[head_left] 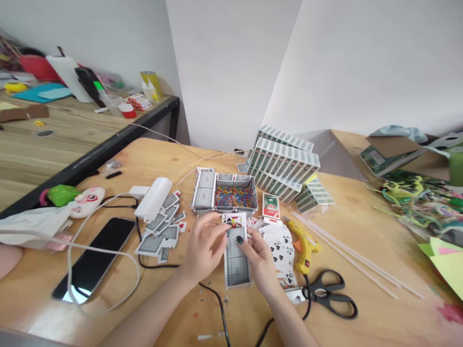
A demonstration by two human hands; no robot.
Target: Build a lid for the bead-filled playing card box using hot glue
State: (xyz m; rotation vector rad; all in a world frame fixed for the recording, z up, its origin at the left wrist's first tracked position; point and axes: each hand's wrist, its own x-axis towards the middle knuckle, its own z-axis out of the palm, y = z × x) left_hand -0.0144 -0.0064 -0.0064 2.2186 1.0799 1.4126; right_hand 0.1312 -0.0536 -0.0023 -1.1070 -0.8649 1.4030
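Two hands, left hand [204,248] and right hand [261,258], each grip pinching a rectangular patterned-card box [237,262].

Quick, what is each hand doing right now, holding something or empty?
Left hand: closed on the left edge of the grey patterned strip of joined playing cards.
Right hand: fingers pinching the same strip's right edge.

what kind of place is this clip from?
Likely a craft or hobby workroom. On the wooden table lie a yellow glue gun, scissors and stacked card packs. Both hands, left hand and right hand, hold a piece built from playing cards.
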